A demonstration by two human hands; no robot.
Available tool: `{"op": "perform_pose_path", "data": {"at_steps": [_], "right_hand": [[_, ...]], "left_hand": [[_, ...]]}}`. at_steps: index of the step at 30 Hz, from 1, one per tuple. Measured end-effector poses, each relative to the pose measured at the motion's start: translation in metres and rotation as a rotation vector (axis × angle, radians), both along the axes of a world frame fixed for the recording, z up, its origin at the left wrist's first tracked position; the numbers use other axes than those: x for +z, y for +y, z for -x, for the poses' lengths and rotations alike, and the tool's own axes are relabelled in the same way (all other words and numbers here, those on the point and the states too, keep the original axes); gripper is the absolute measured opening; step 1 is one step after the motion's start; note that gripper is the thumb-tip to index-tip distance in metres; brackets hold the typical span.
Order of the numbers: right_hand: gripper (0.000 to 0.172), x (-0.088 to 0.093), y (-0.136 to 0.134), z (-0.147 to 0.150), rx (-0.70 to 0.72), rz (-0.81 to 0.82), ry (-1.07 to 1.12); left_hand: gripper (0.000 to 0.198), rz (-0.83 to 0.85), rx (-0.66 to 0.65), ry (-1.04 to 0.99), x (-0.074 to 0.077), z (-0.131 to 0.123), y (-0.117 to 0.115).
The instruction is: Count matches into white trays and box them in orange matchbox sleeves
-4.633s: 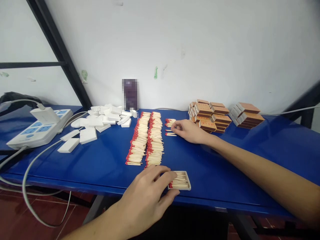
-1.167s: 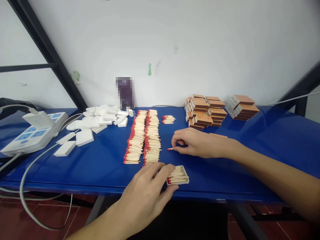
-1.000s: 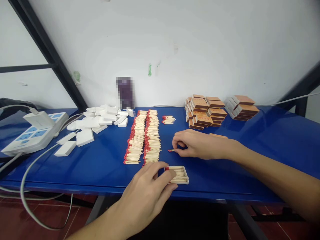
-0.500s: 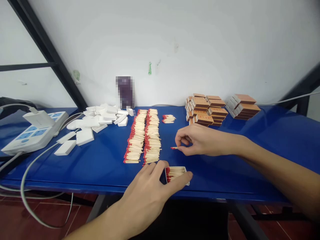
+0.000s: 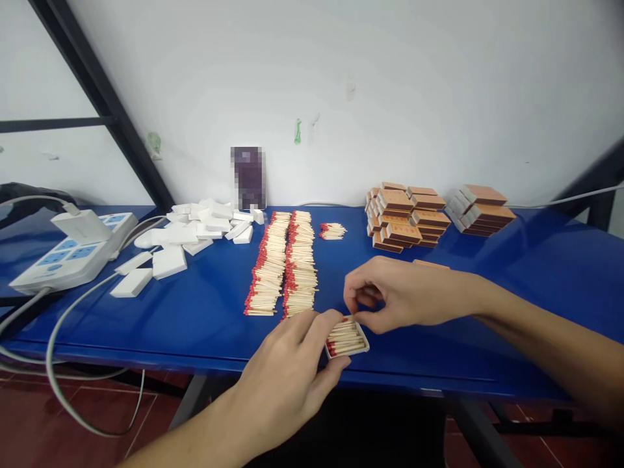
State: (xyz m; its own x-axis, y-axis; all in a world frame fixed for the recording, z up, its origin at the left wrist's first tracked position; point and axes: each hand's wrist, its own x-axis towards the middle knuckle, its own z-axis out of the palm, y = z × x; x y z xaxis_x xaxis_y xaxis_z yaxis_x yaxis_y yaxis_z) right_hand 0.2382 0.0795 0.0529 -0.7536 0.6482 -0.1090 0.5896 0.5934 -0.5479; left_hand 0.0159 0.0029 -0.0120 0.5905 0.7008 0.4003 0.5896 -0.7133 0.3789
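Note:
A small white tray filled with red-tipped matches lies near the front edge of the blue table. My left hand rests on the tray's left side, with its fingers and thumb curled round it. My right hand hovers just above the tray's far edge in a pinch, fingertips touching the matches there. Two long rows of matches lie just behind the tray, and a small bunch of matches lies further back.
Loose white tray boxes are heaped at the back left. Orange matchbox sleeves are stacked at the back right, with a second stack beside them. A white power strip with cables sits at the far left. One sleeve lies behind my right wrist.
My right hand carried a single match from the table beside the rows down to the tray and now pinches at the tray's far edge. My left hand has stayed on the tray.

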Motion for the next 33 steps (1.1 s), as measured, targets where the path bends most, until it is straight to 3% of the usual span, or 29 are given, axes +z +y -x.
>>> {"op": "perform_pose_path", "data": {"at_steps": [6,10,13,16,18,23,27,33], "right_hand": [[0.004,-0.007,-0.018,0.017,0.073,0.083,0.014],[0.01,-0.001,-0.017,0.013,0.045,-0.01,-0.006],[0.019,0.007,-0.017,-0.008,-0.068,-0.182,-0.061],[0.019,0.004,-0.023,-0.043,-0.266,-0.376,-0.107],[0.024,-0.006,-0.027,-0.07,-0.414,-0.489,-0.096],[0.034,-0.044,-0.027,-0.111,-0.504,-0.59,-0.112],[0.025,-0.054,-0.039,-0.103,-0.458,-0.49,-0.049],[0.024,-0.043,-0.088,-0.052,-0.256,-0.255,0.033]], "left_hand": [[0.027,0.066,0.021,-0.04,-0.002,0.0,-0.001],[0.028,0.058,0.013,-0.028,-0.002,0.001,-0.001],[0.027,0.028,-0.007,-0.007,-0.002,0.001,0.0],[0.027,0.047,-0.018,0.005,-0.001,0.002,0.0],[0.025,0.058,-0.023,-0.009,-0.001,0.003,0.0],[0.01,0.038,-0.073,-0.064,0.0,0.005,-0.003],[0.007,0.114,-0.066,-0.058,0.005,0.008,-0.003],[0.021,0.293,0.02,-0.103,0.01,0.009,0.0]]}}
